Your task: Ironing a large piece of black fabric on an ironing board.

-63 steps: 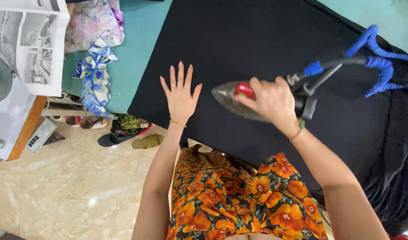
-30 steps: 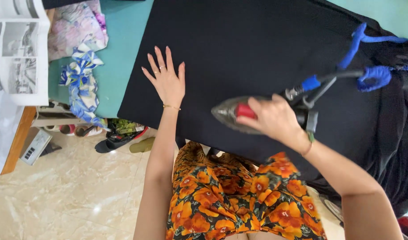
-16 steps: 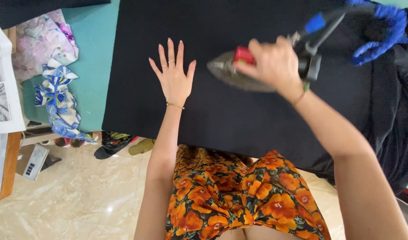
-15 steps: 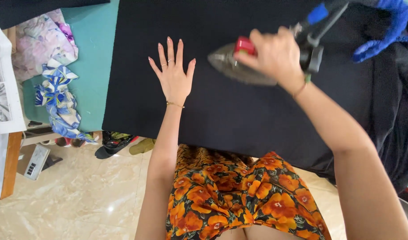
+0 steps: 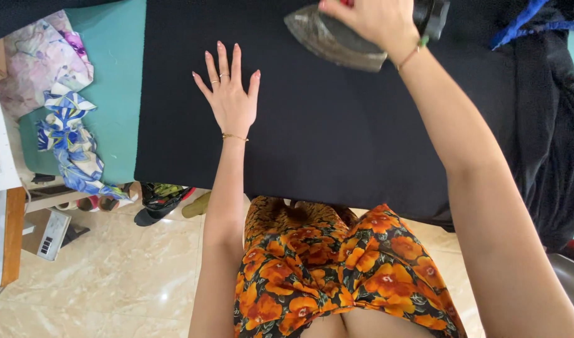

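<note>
A large black cloth (image 5: 337, 144) lies spread over a teal ironing table (image 5: 115, 81). My left hand (image 5: 229, 94) rests flat on the cloth with fingers spread, near its left edge. My right hand (image 5: 377, 22) grips the handle of a dark metal iron (image 5: 334, 40) at the top of the view; the iron's pointed sole faces left on the cloth. The handle is mostly cut off by the frame edge. A blue cord (image 5: 518, 25) runs off at the top right.
Folded pale floral fabric (image 5: 40, 62) and a blue-and-white patterned cloth (image 5: 71, 147) lie at the table's left end. Below the table edge, shoes (image 5: 155, 206) sit on a marble floor (image 5: 99, 275). A small white device (image 5: 49, 231) rests on a low shelf. More black cloth (image 5: 556, 156) hangs at right.
My right hand has pushed the iron away from me, up and across the cloth toward the far edge. My left hand stays flat on the cloth.
</note>
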